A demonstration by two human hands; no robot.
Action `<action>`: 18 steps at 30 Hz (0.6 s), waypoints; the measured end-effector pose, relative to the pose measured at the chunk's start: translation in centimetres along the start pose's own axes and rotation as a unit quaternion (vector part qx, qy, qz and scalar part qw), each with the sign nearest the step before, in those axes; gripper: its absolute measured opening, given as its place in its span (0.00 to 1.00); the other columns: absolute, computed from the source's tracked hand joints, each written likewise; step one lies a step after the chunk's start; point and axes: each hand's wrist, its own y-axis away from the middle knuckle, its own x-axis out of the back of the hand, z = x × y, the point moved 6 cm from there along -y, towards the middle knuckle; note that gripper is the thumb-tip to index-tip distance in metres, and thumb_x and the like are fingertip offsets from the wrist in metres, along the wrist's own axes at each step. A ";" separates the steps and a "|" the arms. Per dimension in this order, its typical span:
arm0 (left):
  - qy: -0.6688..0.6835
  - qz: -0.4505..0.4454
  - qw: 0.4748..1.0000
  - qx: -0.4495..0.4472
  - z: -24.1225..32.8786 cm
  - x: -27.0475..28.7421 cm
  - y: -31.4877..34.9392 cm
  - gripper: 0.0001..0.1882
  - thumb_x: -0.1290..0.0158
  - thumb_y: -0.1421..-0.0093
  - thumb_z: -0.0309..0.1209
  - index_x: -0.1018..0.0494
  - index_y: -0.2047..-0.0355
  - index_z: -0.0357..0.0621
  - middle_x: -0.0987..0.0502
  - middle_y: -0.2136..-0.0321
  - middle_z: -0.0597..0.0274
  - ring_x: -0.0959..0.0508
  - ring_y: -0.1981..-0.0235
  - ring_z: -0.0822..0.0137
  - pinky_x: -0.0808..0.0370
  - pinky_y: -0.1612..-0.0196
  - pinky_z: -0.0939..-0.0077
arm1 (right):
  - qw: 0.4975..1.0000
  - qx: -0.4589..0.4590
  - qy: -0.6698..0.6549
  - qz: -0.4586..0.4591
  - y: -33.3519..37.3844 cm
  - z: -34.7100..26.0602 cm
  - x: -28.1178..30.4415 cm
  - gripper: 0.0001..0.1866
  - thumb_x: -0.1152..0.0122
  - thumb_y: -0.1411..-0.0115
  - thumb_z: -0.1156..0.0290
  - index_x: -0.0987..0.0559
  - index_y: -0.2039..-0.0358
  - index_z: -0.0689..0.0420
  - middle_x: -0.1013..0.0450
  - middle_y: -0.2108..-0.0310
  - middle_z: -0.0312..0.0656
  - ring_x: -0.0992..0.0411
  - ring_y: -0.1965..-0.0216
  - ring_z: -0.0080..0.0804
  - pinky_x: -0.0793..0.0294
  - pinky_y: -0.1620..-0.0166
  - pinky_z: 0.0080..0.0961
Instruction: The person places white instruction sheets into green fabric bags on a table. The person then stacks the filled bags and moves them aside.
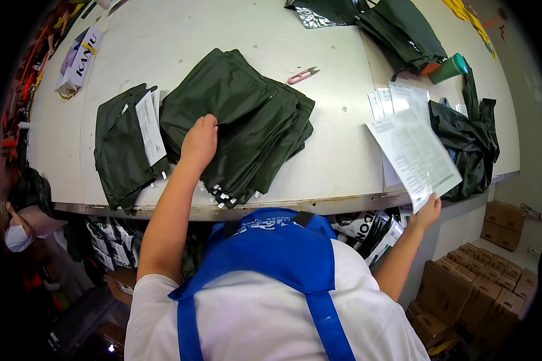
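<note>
A stack of dark green fabric pieces [235, 102] lies on the table in front of me, with small white tags along its near edge. My left hand [200, 141] is closed at the fold on the stack's left side, its fingertips pinching the top fabric. Toward the right, my right hand [427, 212] grips the lower edge of a printed sheet [417, 153] with a glossy, clear plastic look. That sheet is tilted above other white papers [408, 93]. Left of the stack sits a smaller folded green pile [119, 141] with a white printed paper [150, 127] on it.
Pink-handled thread snips [303, 75] lie beyond the stack. At the right are crumpled dark green fabric [467, 141], a green cup [448, 69] and another green pile [403, 33]. A white box [78, 62] stands far left. Cardboard boxes [442, 289] fill the floor at lower right.
</note>
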 end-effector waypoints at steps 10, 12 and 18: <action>0.137 -0.041 0.990 0.013 7.0 2.9 -1.9 0.12 0.51 0.43 0.24 0.37 0.59 0.43 0.25 0.68 0.47 0.24 0.65 0.46 0.28 0.63 0.56 | 0.897 -0.150 0.174 -0.379 11.3 -8.2 -16.7 0.09 0.45 0.41 0.74 0.23 0.64 0.66 0.25 0.71 0.38 0.30 0.72 0.17 0.31 0.67 0.14; 0.146 -0.028 0.989 0.000 7.4 3.0 -1.6 0.11 0.50 0.43 0.24 0.37 0.60 0.42 0.26 0.70 0.49 0.24 0.67 0.48 0.29 0.64 0.59 | 0.908 -0.140 0.174 -0.354 10.7 -7.6 -17.6 0.08 0.45 0.40 0.74 0.23 0.65 0.66 0.25 0.71 0.38 0.30 0.73 0.17 0.31 0.66 0.14; 0.162 -0.072 0.983 -0.040 9.6 1.5 -1.3 0.10 0.49 0.43 0.24 0.36 0.61 0.42 0.25 0.70 0.51 0.24 0.67 0.48 0.29 0.65 0.60 | 0.916 -0.110 0.051 -0.382 16.2 -4.2 -22.3 0.10 0.44 0.38 0.70 0.24 0.61 0.62 0.26 0.69 0.34 0.32 0.72 0.15 0.33 0.69 0.13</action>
